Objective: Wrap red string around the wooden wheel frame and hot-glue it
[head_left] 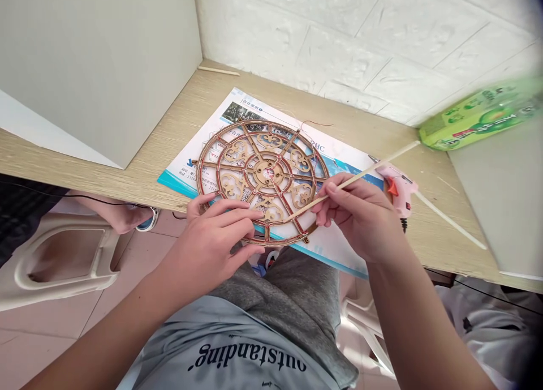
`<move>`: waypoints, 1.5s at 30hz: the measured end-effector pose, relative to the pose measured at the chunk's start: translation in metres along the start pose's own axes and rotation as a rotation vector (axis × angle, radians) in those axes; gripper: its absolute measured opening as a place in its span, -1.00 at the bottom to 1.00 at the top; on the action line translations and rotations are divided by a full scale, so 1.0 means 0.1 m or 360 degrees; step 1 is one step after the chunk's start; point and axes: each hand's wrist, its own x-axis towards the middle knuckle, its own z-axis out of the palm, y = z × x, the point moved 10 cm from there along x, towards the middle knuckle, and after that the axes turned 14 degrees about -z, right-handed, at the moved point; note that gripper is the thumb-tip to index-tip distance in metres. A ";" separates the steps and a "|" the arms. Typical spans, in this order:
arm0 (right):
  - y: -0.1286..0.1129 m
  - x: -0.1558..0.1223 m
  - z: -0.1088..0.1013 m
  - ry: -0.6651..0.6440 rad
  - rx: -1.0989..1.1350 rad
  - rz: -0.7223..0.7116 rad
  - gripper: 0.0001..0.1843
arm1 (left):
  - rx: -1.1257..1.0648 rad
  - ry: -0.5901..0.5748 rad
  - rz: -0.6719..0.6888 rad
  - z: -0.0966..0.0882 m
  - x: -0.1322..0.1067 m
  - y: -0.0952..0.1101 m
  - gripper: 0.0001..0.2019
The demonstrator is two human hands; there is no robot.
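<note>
A round openwork wooden wheel (271, 172) with spokes, scrollwork panels and reddish lines along its rings lies on a printed sheet, its near rim reaching past the table edge. My left hand (223, 228) holds its near-left rim, fingers stretched over the top and thumb by the near edge. Pinched in my right hand (354, 209) is a thin pale wooden stick (384, 161), slanting down to the left. The stick's lower end meets the wheel's near-right part; I cannot tell whether it touches the surface.
On the right lies a pink glue gun (399, 189) with an orange trigger, beside another pale stick (449, 220). A green package (479, 118) leans by the white brick-pattern wall. A short stick (218, 71) lies at the back left, near a grey panel (97, 56). The printed sheet (182, 178) covers mid-table.
</note>
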 end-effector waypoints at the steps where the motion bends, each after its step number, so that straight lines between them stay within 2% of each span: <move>1: 0.03 0.00 0.03 -0.0018 0.0005 0.0009 -0.55 | 0.0001 -0.0001 0.0001 0.00 0.00 0.00 -0.80; 8: 0.11 0.12 0.01 -0.0159 -0.0104 0.0180 -0.47 | -0.0001 -0.0023 0.0010 0.00 0.01 0.02 -0.81; 13: 0.11 0.21 0.00 -0.0258 -0.0100 0.0229 -0.48 | 0.0001 -0.0015 -0.0006 0.00 0.01 0.01 -0.80; 18: 0.11 0.22 -0.14 -0.0061 -0.0123 0.0238 -0.43 | 0.0010 -0.0028 -0.0001 0.01 0.01 0.01 -0.78; 21: 0.03 0.16 -0.21 0.0036 -0.0102 0.0155 -0.55 | 0.0012 -0.0003 -0.0004 -0.01 0.01 0.01 -0.78; 24: -0.11 0.06 -0.38 0.0317 -0.0051 -0.0064 -0.71 | 0.0001 -0.0009 -0.0009 0.00 0.00 0.00 -0.77; 26: -0.13 -0.05 -0.44 0.0433 -0.0049 -0.0118 -0.75 | -0.0007 -0.0015 -0.0012 0.00 0.00 0.00 -0.77; 33: 0.03 -0.24 -0.29 0.0358 -0.0048 -0.0064 -0.64 | -0.0004 -0.0022 -0.0016 0.02 0.01 -0.01 -0.79; 45: -0.05 -0.25 -0.23 0.0285 -0.0072 -0.0183 -0.67 | 0.0011 -0.0035 -0.0011 0.02 0.01 0.00 -0.79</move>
